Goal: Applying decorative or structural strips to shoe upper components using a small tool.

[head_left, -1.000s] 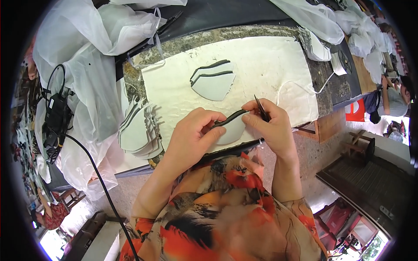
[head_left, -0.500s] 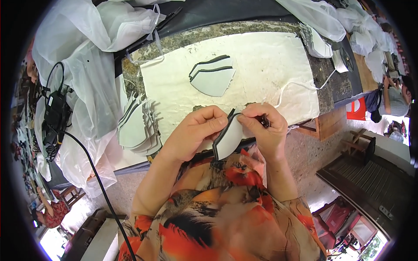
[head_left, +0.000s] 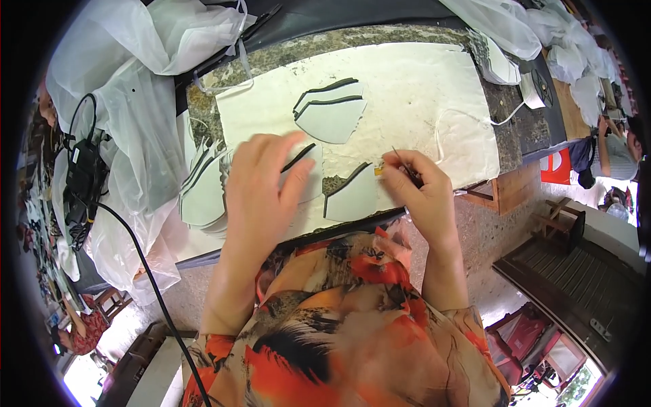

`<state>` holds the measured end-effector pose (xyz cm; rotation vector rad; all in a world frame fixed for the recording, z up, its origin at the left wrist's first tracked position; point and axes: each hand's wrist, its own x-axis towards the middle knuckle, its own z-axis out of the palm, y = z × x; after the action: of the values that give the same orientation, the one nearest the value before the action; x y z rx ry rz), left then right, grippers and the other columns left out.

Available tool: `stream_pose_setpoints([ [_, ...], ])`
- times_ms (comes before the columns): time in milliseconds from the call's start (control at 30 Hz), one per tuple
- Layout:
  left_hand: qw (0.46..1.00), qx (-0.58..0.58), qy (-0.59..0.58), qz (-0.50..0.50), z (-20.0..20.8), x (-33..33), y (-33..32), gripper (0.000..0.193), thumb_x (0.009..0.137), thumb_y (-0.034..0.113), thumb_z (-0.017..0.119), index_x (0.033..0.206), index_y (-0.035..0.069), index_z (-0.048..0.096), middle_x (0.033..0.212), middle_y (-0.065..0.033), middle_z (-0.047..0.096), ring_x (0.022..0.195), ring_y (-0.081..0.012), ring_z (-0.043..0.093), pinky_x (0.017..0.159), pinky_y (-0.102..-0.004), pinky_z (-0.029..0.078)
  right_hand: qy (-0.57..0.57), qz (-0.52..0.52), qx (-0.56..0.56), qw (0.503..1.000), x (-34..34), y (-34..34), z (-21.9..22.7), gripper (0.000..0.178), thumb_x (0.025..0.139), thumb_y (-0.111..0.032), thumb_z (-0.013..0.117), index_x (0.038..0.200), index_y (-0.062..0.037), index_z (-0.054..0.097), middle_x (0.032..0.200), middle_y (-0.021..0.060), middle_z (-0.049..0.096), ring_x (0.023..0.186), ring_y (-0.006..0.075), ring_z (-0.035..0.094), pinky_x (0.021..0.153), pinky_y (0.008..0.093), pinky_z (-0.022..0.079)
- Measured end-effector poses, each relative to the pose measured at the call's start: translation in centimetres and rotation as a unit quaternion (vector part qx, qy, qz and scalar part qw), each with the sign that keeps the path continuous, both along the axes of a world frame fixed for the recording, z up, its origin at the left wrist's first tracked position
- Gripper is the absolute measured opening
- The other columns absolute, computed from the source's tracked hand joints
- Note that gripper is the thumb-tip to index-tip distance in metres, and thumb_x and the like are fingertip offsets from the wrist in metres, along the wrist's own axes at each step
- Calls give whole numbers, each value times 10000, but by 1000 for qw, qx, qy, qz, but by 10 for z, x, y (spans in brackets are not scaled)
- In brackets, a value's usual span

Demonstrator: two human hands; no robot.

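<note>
Slightly blurred, my left hand has its thumb and fingers apart over a pale curved panel with a black edge strip, partly hidden beneath it. I cannot tell whether it presses on the panel. A similar black-edged panel lies near the front edge, between my hands. At its right end, my right hand is closed round a small dark pointed tool, its kind mostly hidden by the fingers. A small yellow bit shows at those fingertips. Farther back, two more black-edged panels overlap.
A creased white sheet covers the worn board. Stacked panels stand left, another stack at back right. A white cord lies right. Plastic bags and a black cable flank the left side.
The panel held between both hands now lies on the sheet. My left hand has moved left and opened over another panel; the tool's point now shows above my right hand.
</note>
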<state>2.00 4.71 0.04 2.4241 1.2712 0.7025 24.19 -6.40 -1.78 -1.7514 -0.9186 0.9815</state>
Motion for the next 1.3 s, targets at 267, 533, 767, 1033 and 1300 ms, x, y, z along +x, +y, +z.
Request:
stream_pose_setpoints([
  [267,706,-631,-312,-78,15,7,-37,271,1003,136,695,1233,-4,664,968,-1,650,901,-71,593,790,-244,488,-79,347,152,922,2,-13,28,276,780,32,742,1031,-82,740,919,80,710,828,262,690,722,365,530],
  [533,652,-671,-352,-18,-1,-6,-53,97,1000,79,692,1040,-9,683,950,-4,686,859,-57,610,779,-217,497,17,309,114,944,-13,-19,19,218,859,37,738,1046,-73,712,941,78,724,792,190,696,685,317,541],
  [767,640,-655,-402,-1,-6,-7,-60,192,1002,72,689,1173,-12,663,1012,-15,681,896,-59,620,823,-210,501,46,273,41,960,-17,-18,29,175,918,12,724,1065,-38,644,898,65,727,723,95,669,650,246,525],
  [1033,564,-728,-390,14,-5,-5,-53,187,1000,78,691,1157,-19,665,970,-25,684,862,-71,617,801,-212,499,43,286,5,957,-15,-20,27,185,931,-55,728,1093,-60,639,935,107,739,822,274,742,697,344,560],
  [1300,834,-472,-283,-52,-10,-9,-75,129,971,106,716,1061,17,695,927,-53,705,793,-143,636,702,-281,504,141,198,-63,968,-20,-21,27,151,960,-76,731,1083,-30,658,883,41,718,753,80,635,657,248,509],
])
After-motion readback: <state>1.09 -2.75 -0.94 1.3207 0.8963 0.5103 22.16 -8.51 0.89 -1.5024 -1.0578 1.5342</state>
